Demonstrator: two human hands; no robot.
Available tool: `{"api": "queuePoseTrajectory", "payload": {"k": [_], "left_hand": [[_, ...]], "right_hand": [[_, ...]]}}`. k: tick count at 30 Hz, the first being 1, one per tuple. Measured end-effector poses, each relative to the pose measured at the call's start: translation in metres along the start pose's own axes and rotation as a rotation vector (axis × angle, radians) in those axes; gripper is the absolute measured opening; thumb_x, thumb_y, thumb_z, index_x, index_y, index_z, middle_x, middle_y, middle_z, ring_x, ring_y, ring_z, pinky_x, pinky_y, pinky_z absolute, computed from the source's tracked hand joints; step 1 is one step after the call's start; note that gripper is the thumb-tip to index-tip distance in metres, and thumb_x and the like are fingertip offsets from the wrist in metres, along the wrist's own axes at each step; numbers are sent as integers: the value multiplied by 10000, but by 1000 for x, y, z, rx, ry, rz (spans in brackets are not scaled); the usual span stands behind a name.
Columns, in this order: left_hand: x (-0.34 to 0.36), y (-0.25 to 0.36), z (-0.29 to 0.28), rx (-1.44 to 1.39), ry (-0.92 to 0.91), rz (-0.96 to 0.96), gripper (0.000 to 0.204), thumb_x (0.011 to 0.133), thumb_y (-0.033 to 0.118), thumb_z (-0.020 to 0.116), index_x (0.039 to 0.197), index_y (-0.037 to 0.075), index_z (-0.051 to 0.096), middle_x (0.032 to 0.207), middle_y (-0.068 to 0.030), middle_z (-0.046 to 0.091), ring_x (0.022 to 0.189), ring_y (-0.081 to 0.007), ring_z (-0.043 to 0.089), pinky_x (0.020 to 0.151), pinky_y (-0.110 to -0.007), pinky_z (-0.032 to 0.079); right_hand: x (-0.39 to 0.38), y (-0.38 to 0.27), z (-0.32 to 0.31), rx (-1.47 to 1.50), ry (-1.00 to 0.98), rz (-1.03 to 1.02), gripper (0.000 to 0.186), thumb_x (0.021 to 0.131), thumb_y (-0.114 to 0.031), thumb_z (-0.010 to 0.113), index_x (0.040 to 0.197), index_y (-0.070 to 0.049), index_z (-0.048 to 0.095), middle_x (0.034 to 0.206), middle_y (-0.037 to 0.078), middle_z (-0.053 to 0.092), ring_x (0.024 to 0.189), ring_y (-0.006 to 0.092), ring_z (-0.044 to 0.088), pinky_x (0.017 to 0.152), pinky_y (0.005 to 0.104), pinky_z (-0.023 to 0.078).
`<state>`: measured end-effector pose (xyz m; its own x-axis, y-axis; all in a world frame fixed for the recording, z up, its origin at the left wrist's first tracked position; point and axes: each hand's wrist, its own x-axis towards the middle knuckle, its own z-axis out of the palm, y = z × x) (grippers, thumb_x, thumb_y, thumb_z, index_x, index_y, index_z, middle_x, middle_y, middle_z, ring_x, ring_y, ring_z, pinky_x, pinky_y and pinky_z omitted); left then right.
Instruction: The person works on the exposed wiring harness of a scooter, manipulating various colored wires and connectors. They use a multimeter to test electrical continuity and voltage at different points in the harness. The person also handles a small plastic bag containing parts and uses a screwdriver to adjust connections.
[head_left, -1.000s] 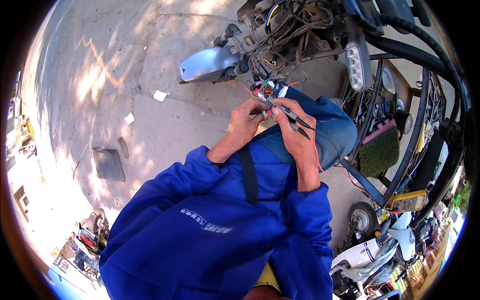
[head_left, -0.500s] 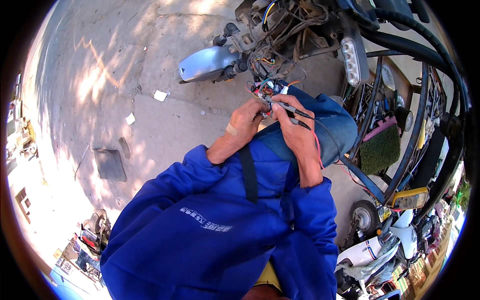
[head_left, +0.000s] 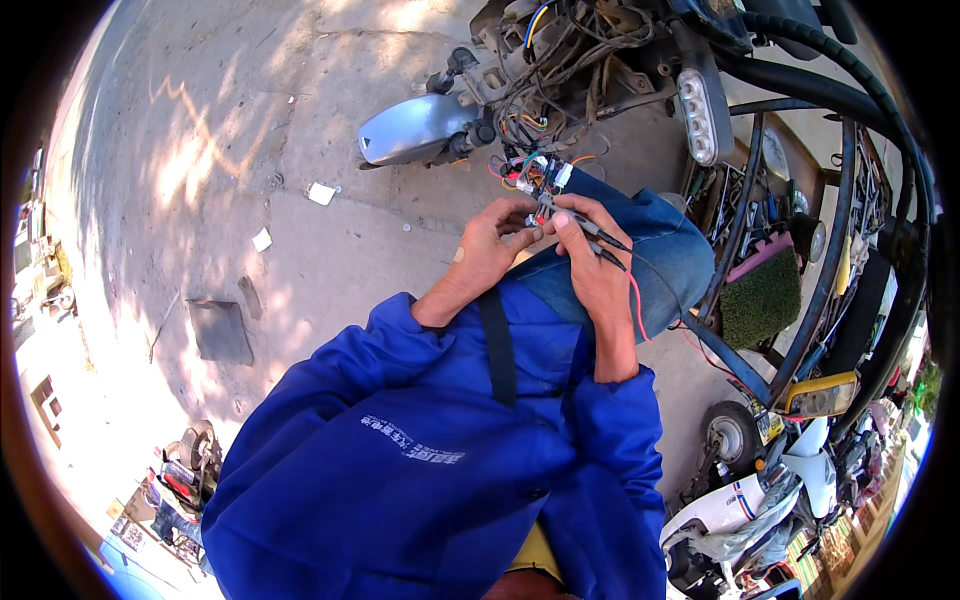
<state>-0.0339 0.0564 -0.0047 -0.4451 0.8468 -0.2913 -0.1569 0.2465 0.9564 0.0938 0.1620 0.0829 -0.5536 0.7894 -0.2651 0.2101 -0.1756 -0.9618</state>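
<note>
My left hand (head_left: 490, 248) is closed in a pinch on a small wire connector (head_left: 537, 218), whose finer parts are too small to make out. Two grey-and-black test probes (head_left: 588, 224) lie in my right hand (head_left: 598, 275), held between thumb and fingers with their tips at the connector. A red lead (head_left: 636, 292) and a dark lead trail from the probes past my right wrist. Just beyond my fingers, a bundle of coloured wires with white plugs (head_left: 563, 175) hangs over my jeans-clad knee (head_left: 660, 250).
A silver-blue front fender (head_left: 415, 130) and tangled dark wiring (head_left: 570, 65) belong to the stripped vehicle ahead. At right are a lamp (head_left: 697, 115), a black tube frame (head_left: 848, 200) and a tool tray. A parked white motorcycle (head_left: 720, 508) stands lower right. Scraps lie on the concrete (head_left: 330, 260).
My right hand and the probes have shifted slightly down toward me. My left fingers have moved a little, and more of the connector and white plugs now shows.
</note>
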Motion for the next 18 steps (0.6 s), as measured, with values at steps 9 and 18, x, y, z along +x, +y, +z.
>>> {"api": "queuePoseTrajectory", "payload": {"k": [9,18], "left_hand": [[6,-11,-4,-224,-28,-140,307,955,-14,710,1250,-57,637,1143,-105,701,1075,-160,672,943,-300,553],[6,-9,-4,-228,-14,-113,270,927,-48,719,1183,-25,637,1088,-72,690,1016,-134,660,919,-289,550]], "right_hand": [[-3,-9,-13,219,26,48,266,1012,-82,591,1258,8,638,976,69,736,743,85,586,677,229,467],[-8,-8,0,85,115,-21,233,1024,-47,577,1236,17,649,865,60,728,656,63,564,602,222,468]]}}
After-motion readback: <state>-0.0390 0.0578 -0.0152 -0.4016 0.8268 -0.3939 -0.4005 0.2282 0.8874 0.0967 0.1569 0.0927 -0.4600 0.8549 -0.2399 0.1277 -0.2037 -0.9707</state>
